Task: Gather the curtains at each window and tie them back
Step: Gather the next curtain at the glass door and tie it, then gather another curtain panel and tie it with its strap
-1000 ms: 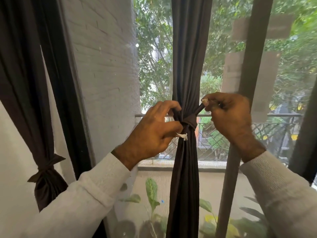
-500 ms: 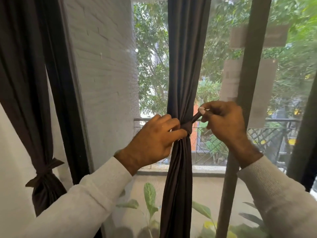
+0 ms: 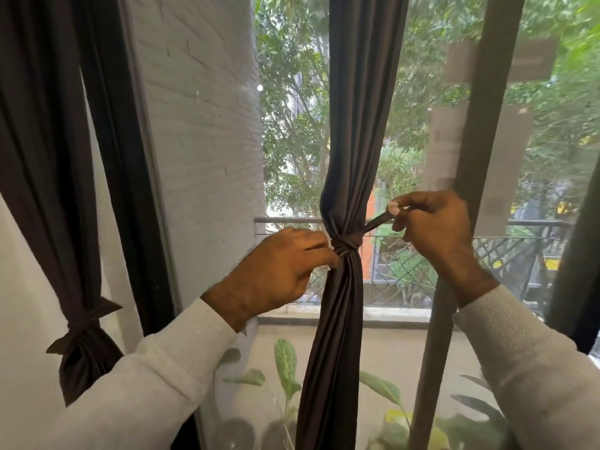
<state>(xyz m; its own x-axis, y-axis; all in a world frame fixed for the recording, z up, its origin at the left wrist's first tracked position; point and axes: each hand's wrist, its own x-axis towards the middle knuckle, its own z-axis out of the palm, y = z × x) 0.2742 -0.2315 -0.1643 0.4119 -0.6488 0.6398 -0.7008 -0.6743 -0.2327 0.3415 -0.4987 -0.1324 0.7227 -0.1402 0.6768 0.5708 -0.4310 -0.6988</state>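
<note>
Two pale sleeves (image 3: pixel 181 362) reach in from the near edge toward the window. The left hand (image 3: pixel 276 274) sits just left of the gathered curtain, fingers curled, fingertips pinching at the left side of the knot (image 3: pixel 346 245) — what exactly lies between them is too small to tell, though it looks like the tie's other end. The right hand (image 3: pixel 435 228) is raised a little higher on the right, thumb and forefinger clamped on the free end of the tie strip (image 3: pixel 376 224), which runs taut from the knot up and to the right into that pinch.

The dark curtain (image 3: pixel 357 125) hangs in the middle of the view, cinched by the knot at about rail height — it widens above and falls in narrow folds below to the near bottom edge. At the far left a second dark curtain (image 3: pixel 48 157) is already bound low down by a tie with two flared ends (image 3: pixel 87 323), lying against a white wall (image 3: pixel 19 287).

Between the two curtains stands a black window frame (image 3: pixel 123 190), and a dark vertical bar (image 3: pixel 467 190) rises right of the right hand. Beyond the glass are a grey brick wall (image 3: pixel 201 141), leafy potted plants (image 3: pixel 287 365) below the sill, a metal lattice railing (image 3: pixel 406 264), and green trees (image 3: pixel 292 125) farthest off.
</note>
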